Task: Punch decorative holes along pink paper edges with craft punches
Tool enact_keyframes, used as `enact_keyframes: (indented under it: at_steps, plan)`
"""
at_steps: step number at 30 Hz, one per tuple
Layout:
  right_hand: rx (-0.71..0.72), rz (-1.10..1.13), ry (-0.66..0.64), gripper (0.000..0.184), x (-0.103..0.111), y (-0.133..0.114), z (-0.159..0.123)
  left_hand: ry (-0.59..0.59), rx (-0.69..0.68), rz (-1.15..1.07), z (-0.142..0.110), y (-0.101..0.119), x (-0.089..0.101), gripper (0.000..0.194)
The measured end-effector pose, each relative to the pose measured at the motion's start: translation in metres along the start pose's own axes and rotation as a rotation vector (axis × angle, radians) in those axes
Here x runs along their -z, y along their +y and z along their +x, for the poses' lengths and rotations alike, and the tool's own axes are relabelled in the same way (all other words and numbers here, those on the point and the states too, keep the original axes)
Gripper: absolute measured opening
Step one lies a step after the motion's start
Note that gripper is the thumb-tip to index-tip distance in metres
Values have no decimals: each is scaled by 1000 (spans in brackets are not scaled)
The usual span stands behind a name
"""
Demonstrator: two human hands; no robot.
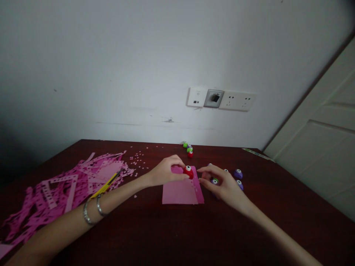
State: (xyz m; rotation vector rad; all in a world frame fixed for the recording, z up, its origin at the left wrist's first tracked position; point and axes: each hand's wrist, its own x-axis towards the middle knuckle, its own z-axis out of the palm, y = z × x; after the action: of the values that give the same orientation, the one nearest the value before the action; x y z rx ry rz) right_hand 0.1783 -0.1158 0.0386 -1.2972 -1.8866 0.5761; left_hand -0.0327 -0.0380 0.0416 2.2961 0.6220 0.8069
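My left hand (166, 171) grips a red craft paper punch (188, 172) with a white top, pressing it onto the far edge of a pink paper sheet (180, 193). My right hand (226, 186) hovers with its fingers apart at the sheet's right edge, and its fingertips are close to or touching the paper. Under that hand sits a green-topped punch (214, 181), partly hidden. Two purple punches (237, 174) stand just beyond my right fingers. The sheet has small holes along its right side.
A heap of punched pink paper strips (63, 188) lies at left, with a yellow utility knife (105, 186) on it. Pink paper bits (137, 159) are scattered behind. Several small punches (189, 148) stand at the far edge of the dark red table (166, 232), below a wall socket panel (220, 99).
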Motion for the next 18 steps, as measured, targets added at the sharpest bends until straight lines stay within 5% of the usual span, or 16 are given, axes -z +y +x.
enact_keyframes:
  at_steps: [9, 18]
  plan:
    - [-35, 100, -198, 19, -3, 0, 11, -43, -12, -19, -4, 8, -3, 24]
    - [-112, 171, -212, 16, -7, -3, 7, -149, 4, 25, -4, 11, -5, 32]
